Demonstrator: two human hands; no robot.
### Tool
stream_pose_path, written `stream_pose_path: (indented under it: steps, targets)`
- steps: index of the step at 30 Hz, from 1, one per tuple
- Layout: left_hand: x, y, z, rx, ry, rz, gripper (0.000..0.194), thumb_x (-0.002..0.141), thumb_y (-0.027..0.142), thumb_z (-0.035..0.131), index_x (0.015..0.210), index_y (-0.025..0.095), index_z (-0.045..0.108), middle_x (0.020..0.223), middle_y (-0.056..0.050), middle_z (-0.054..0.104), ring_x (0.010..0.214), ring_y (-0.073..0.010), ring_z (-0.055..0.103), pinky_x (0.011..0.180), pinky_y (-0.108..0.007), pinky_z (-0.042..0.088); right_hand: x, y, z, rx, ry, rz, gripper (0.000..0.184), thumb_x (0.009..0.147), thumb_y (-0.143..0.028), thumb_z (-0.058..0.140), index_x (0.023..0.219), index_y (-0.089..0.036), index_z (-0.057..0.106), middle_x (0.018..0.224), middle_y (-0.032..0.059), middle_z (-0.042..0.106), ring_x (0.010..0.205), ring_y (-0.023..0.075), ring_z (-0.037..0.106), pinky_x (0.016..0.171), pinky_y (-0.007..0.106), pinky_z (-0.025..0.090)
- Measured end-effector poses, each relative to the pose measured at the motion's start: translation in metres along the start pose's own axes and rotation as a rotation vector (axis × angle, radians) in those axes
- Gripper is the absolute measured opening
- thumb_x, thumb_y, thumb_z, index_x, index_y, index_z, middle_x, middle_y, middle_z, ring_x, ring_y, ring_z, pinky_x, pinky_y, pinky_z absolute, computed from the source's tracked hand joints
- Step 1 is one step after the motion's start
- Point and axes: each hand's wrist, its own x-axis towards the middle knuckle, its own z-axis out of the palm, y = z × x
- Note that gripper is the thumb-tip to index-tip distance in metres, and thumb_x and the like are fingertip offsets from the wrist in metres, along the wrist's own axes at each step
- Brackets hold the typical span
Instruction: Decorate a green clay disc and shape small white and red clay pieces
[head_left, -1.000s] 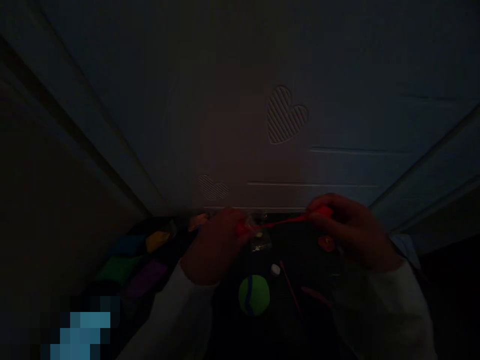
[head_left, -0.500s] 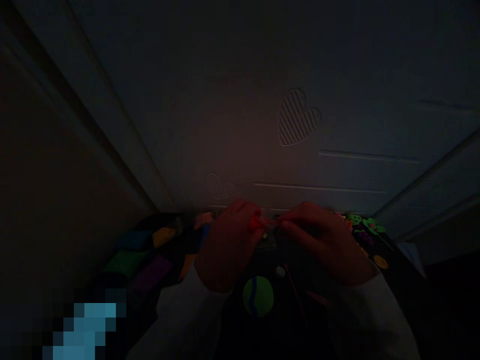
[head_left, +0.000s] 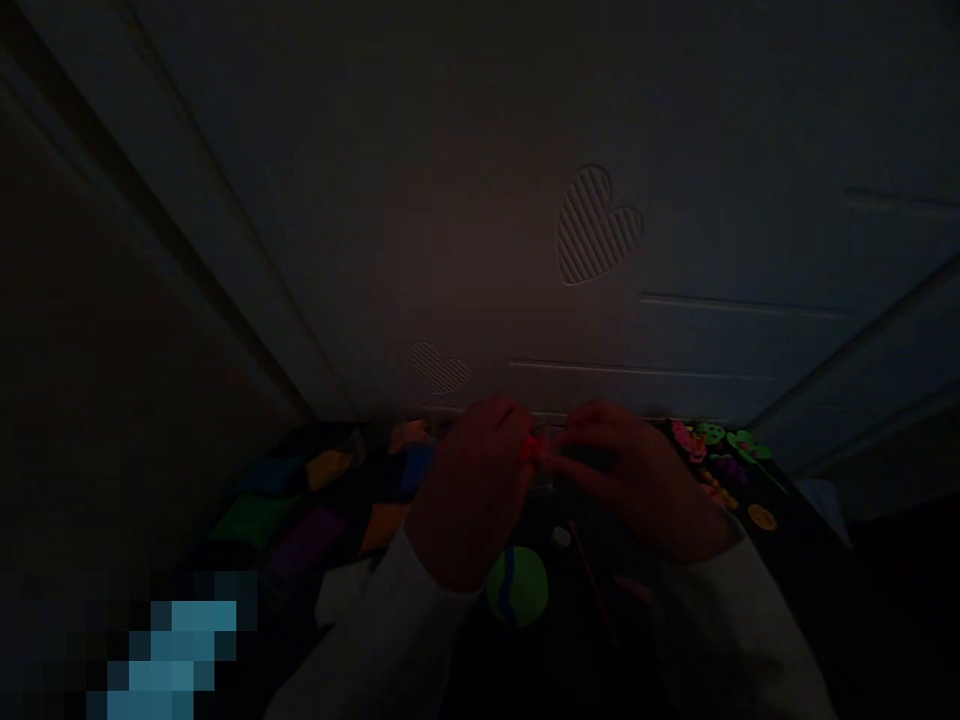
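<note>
The scene is very dark. My left hand (head_left: 472, 490) and my right hand (head_left: 637, 485) meet above a black surface, fingertips pressed together on a small lump of red clay (head_left: 534, 450) between them. Both hands are closed in a pinch on it. A green ball with a blue stripe (head_left: 516, 588) lies just below my hands. A small white bit (head_left: 560, 538) and a thin pink stick (head_left: 589, 575) lie beside the ball.
Several clay packs, among them green (head_left: 251, 518), purple (head_left: 311, 540), yellow (head_left: 326, 467) and orange (head_left: 384, 522), lie at the left. Coloured moulds (head_left: 716, 450) lie at the right. A pale panel with a heart cut-out (head_left: 596, 228) stands right behind.
One second ago the red clay was pulled out into a long strand between my hands. My hands have since come together and the clay is a small lump between the fingertips.
</note>
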Motion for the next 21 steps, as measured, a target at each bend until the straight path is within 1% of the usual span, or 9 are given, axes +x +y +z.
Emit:
stream_pose_path:
  steps: [3, 6, 8, 10, 13, 17, 21]
  targets:
    - [-0.0004, 0.0016, 0.0017, 0.021, -0.013, -0.001, 0.008, 0.080, 0.009, 0.058, 0.083, 0.016, 0.058, 0.087, -0.005, 0.059, 0.082, -0.0201, 0.057, 0.072, -0.032, 0.046, 0.0012, 0.0016, 0.0030, -0.030, -0.002, 0.017, 0.017, 0.082, -0.034, 0.064, 0.085, -0.019, 0.072, 0.088, 0.0038, 0.065, 0.082, 0.0167, 0.061, 0.076, 0.033, 0.046]
    - [-0.0008, 0.0026, 0.0031, 0.043, -0.035, 0.007, 0.007, 0.080, 0.010, 0.058, 0.083, 0.017, 0.058, 0.086, -0.005, 0.059, 0.082, -0.0213, 0.057, 0.072, -0.033, 0.046, 0.0030, 0.0049, 0.0029, 0.031, -0.034, -0.007, 0.010, 0.082, -0.024, 0.064, 0.080, -0.016, 0.070, 0.085, 0.0042, 0.064, 0.080, 0.0156, 0.061, 0.075, 0.031, 0.046]
    - [-0.0004, 0.0027, 0.0036, 0.031, -0.012, 0.009, 0.009, 0.080, 0.009, 0.058, 0.084, 0.017, 0.058, 0.086, -0.004, 0.059, 0.082, -0.0208, 0.057, 0.073, -0.033, 0.046, 0.0040, 0.0063, 0.0016, 0.095, -0.030, -0.007, 0.006, 0.080, -0.018, 0.065, 0.076, -0.015, 0.069, 0.084, 0.0041, 0.063, 0.081, 0.0152, 0.060, 0.075, 0.030, 0.045]
    - [0.0004, 0.0025, 0.0040, 0.009, 0.024, 0.006, 0.009, 0.079, 0.009, 0.059, 0.082, 0.017, 0.057, 0.085, -0.004, 0.059, 0.080, -0.0199, 0.057, 0.072, -0.032, 0.046, 0.0046, 0.0060, 0.0003, 0.168, -0.008, 0.027, 0.005, 0.079, -0.016, 0.065, 0.076, -0.015, 0.069, 0.084, 0.0034, 0.061, 0.082, 0.0146, 0.060, 0.076, 0.029, 0.045]
    - [0.0020, 0.0024, 0.0047, -0.006, 0.044, -0.008, 0.005, 0.081, 0.011, 0.058, 0.080, 0.016, 0.057, 0.085, -0.004, 0.060, 0.080, -0.0198, 0.057, 0.071, -0.032, 0.046, 0.0046, 0.0038, -0.0003, 0.232, 0.014, 0.089, 0.008, 0.080, -0.020, 0.064, 0.075, -0.018, 0.070, 0.083, 0.0018, 0.061, 0.081, 0.0131, 0.060, 0.076, 0.028, 0.045]
    - [0.0023, 0.0037, 0.0057, 0.017, 0.053, -0.024, 0.006, 0.084, 0.012, 0.055, 0.081, 0.017, 0.057, 0.087, -0.005, 0.061, 0.083, -0.0200, 0.057, 0.072, -0.032, 0.045, 0.0033, 0.0027, 0.0016, 0.227, -0.031, 0.128, 0.012, 0.080, -0.030, 0.066, 0.082, -0.020, 0.072, 0.089, 0.0020, 0.065, 0.086, 0.0142, 0.061, 0.082, 0.030, 0.044]
    - [0.0007, 0.0055, 0.0056, 0.041, 0.017, -0.044, 0.009, 0.084, 0.010, 0.053, 0.079, 0.017, 0.057, 0.086, -0.005, 0.060, 0.084, -0.0213, 0.057, 0.074, -0.034, 0.046, 0.0039, 0.0026, 0.0064, 0.206, -0.044, 0.135, 0.014, 0.080, -0.030, 0.066, 0.085, -0.019, 0.073, 0.090, 0.0036, 0.065, 0.087, 0.0158, 0.061, 0.082, 0.032, 0.043]
